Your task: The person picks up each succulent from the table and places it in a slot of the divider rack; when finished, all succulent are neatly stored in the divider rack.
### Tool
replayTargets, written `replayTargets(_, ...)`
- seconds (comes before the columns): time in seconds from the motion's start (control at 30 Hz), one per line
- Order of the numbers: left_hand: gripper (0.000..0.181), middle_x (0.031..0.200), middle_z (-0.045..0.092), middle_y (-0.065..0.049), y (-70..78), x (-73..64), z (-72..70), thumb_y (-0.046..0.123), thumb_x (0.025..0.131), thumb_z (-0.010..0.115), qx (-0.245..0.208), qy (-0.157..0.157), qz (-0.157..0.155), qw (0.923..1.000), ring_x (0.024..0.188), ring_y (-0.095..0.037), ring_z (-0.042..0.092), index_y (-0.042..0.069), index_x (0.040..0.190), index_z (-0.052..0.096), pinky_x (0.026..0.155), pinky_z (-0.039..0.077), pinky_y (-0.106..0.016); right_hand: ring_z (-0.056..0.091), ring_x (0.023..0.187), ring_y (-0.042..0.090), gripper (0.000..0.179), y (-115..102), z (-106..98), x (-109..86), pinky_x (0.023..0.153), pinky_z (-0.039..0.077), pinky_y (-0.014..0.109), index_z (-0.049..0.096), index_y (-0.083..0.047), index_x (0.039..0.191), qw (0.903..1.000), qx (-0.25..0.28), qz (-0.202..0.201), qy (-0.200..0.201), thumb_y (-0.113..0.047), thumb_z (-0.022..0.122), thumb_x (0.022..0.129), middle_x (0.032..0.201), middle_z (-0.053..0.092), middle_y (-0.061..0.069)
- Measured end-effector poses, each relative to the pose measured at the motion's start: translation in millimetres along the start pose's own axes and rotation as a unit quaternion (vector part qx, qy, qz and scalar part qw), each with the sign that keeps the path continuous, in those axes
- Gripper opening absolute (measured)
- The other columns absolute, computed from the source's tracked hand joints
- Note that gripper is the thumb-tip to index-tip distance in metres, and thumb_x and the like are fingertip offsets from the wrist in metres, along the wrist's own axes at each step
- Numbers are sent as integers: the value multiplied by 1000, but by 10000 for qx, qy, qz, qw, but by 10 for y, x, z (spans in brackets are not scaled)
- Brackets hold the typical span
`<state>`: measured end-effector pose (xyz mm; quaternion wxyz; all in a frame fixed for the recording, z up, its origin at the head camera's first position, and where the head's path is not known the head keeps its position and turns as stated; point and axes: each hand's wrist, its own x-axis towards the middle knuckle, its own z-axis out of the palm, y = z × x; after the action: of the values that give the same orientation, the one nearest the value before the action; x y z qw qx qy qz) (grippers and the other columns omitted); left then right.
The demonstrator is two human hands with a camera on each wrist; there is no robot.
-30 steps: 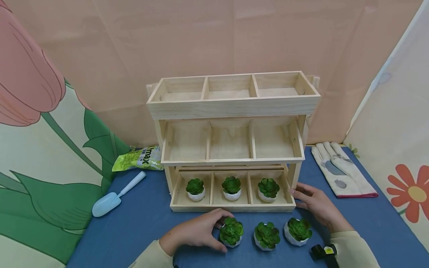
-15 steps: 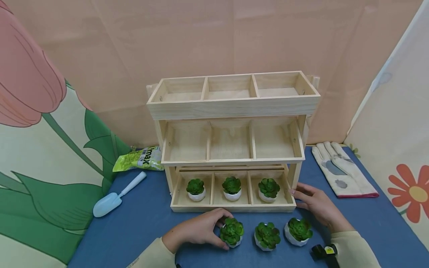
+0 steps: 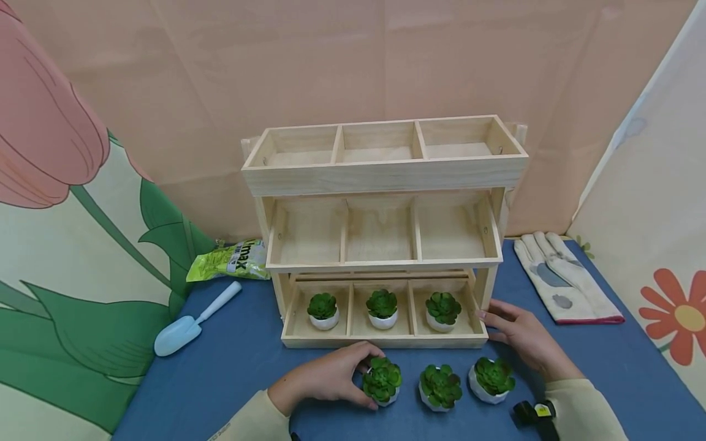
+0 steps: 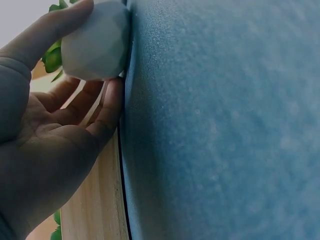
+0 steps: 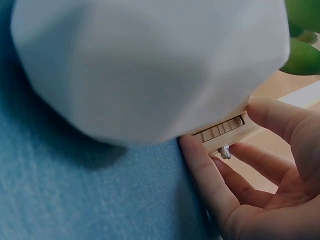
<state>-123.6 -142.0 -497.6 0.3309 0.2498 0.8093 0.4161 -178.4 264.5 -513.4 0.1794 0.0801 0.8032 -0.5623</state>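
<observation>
My left hand [image 3: 331,376] curls round a small potted succulent [image 3: 382,381] in front of the stand. In the left wrist view the thumb lies along its white faceted pot [image 4: 97,42], with fingertips at the pot's underside. My right hand [image 3: 521,334] holds the right end of the bottom tray of a three-tier wooden plant stand [image 3: 383,343]. Thumb and fingers lie about that end, near a metal fastener [image 5: 225,152] in the right wrist view. Two more succulents, a middle one [image 3: 439,388] and a right one [image 3: 491,380], stand between the hands.
Three succulents, among them the middle one [image 3: 382,308], occupy the bottom tray's compartments. A light-blue trowel [image 3: 179,334] and a green bag [image 3: 230,260] lie left on the blue cloth [image 3: 220,373]. White gloves [image 3: 565,282] lie to the right.
</observation>
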Motion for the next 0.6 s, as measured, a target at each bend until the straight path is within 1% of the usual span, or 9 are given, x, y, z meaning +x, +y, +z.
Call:
replayTargets(0.23,66,147,55,7,-5,-1,0,29,88,90,-1,-20,-8,10000,118,0,58,30,145,55,103,53,-24,47,151,48,86,10,-9,9,106,62,47,33,-2,167,10000,-27,-4,-29,-47,70,104,167,39,32)
replayTargets(0.37,66,146,55,7,16,1,-12,30,88,90,31,14,19,10000,117,0,58,30,144,55,102,53,-24,47,152,47,87,7,-18,15,106,62,47,33,-3,167,10000,-46,-46,-30,-49,70,103,167,38,32)
replayTargets(0.6,66,146,56,7,41,-11,-5,30,88,90,83,38,-27,10000,117,0,58,29,144,56,103,54,-25,48,151,46,88,7,-12,13,106,62,45,31,-4,168,10000,-19,-26,-44,-49,70,103,168,37,32)
